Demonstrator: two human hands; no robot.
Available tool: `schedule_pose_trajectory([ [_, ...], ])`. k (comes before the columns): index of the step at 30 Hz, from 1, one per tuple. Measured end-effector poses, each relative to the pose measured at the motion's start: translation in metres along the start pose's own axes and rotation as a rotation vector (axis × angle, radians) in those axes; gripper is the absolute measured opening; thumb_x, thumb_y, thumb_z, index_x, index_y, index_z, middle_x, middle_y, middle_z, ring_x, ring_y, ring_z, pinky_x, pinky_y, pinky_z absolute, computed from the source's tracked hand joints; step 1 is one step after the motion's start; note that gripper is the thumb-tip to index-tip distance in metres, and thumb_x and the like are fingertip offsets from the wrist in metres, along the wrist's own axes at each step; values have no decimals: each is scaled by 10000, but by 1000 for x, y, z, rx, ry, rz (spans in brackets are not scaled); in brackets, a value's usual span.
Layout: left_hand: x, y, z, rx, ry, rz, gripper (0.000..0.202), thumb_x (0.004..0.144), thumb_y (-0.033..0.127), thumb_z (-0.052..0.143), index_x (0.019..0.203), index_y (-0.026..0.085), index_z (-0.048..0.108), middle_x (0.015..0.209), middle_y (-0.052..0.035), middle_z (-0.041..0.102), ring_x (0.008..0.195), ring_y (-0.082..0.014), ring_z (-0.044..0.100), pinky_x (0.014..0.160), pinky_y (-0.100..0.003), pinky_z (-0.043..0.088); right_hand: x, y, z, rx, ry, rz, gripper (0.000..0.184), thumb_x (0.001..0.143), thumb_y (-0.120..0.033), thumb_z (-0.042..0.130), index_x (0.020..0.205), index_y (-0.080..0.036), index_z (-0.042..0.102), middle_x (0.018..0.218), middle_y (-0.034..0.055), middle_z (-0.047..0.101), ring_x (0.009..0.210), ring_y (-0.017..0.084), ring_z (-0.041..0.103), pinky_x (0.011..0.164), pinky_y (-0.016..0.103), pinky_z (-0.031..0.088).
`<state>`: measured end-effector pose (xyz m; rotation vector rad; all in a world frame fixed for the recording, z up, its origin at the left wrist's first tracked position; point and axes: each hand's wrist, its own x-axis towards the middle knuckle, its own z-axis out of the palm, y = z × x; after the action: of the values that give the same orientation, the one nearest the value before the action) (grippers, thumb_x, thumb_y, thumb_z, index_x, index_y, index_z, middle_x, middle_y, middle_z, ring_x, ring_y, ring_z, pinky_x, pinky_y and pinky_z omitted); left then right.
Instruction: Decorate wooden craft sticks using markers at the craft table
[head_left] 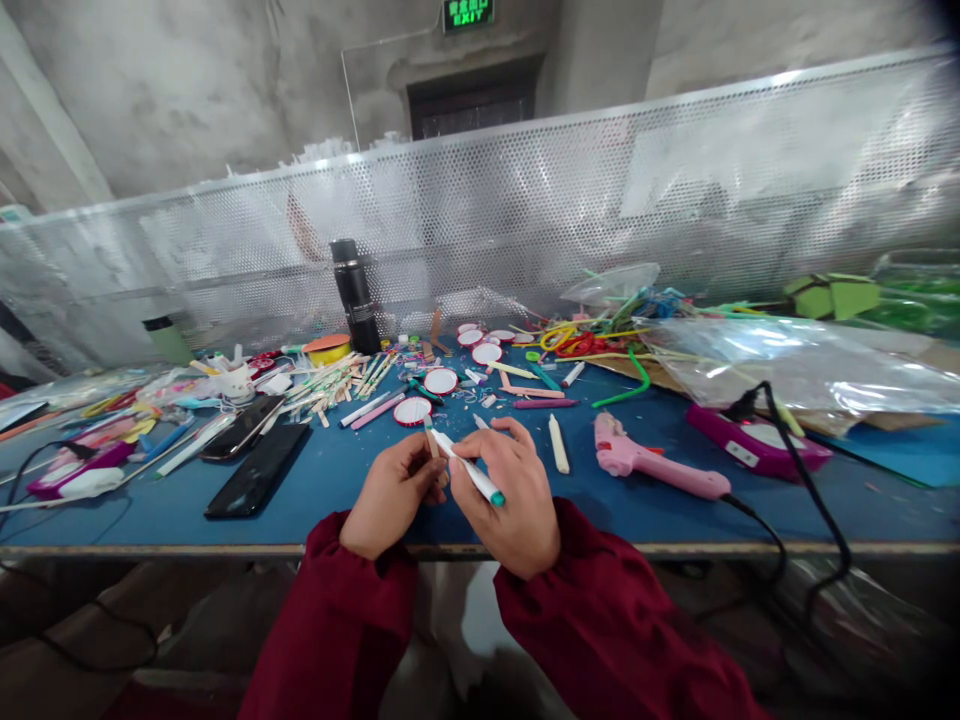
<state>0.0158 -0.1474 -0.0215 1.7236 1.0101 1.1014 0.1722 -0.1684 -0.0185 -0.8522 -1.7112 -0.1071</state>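
My left hand pinches a small wooden craft stick, held upright, with a greenish upper end. A white marker with a green end is gripped in my right hand like a pen. Its tip is close to the craft stick's upper part; I cannot tell whether they touch. Just beyond my hands lie round white discs with red rims. A cream-coloured marker rests on the blue table to the right of my right hand.
To the right lie a pink glue gun and a purple box with a black cable. Two dark phones are on the left, near a pile of craft sticks. A black bottle stands before the perforated metal screen.
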Motion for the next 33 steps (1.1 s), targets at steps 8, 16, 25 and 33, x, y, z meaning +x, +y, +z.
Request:
schedule_pose_trajectory([
  [8, 1, -2, -1, 2, -4, 0, 178, 885, 327, 571, 863, 150, 579, 710, 12, 568, 571, -85, 528, 549, -200, 414, -1, 2, 1, -5, -3, 10, 40, 885, -213, 534, 851, -233, 544, 794, -16, 681, 775, 159, 633, 995, 404, 367],
  [16, 0, -2, 0, -19, -6, -1, 188, 876, 339, 579, 877, 151, 588, 718, 10, 574, 575, -90, 527, 552, -208, 413, -1, 1, 0, -5, -14, 21, 43, 884, -214, 529, 855, -233, 553, 804, -11, 686, 792, 163, 637, 998, 403, 371],
  [25, -1, 2, 0, -5, 0, -3, 201, 876, 343, 581, 810, 154, 560, 692, 17, 561, 574, -89, 520, 555, -205, 407, -1, -1, 0, -16, -11, 18, 50, 878, -205, 527, 844, -234, 550, 787, -13, 680, 765, 161, 631, 997, 403, 370],
  [33, 0, 0, 0, -7, -1, 0, 202, 881, 349, 572, 837, 152, 570, 701, 11, 569, 575, -94, 526, 554, -210, 415, 0, -1, 0, -11, -7, 8, 47, 878, -208, 530, 845, -229, 557, 781, -14, 684, 761, 154, 628, 990, 401, 372],
])
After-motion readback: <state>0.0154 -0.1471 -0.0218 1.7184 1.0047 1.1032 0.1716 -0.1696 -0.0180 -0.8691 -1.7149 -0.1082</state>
